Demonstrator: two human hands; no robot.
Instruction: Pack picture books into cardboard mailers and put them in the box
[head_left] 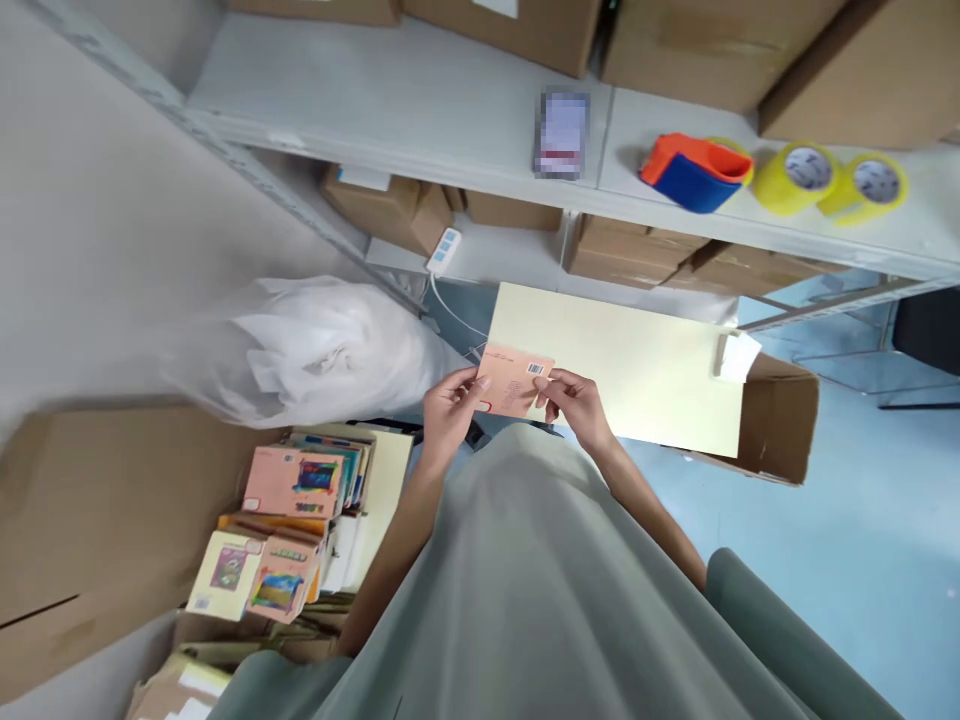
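A small salmon-pink book [514,378] with a barcode at its upper right is held between my two hands, over the near left part of a cream tabletop [630,360]. My left hand [452,405] pinches its left edge, thumb on the face of the cover. On the opposite edge, my right hand [574,402] grips with thumb and bent fingers. A round red-outlined mark shows near the book's lower left corner, beside my left thumb. The undersides of the book and of my fingers are hidden.
Stacked books [292,480] lie at lower left beside a large cardboard sheet [112,530]. A white plastic-wrapped roll [337,345] stands left. The shelf holds an orange-blue tape dispenser [694,175], yellow tape rolls [799,178] and a phone-like object [562,133]. An open carton [780,420] sits right.
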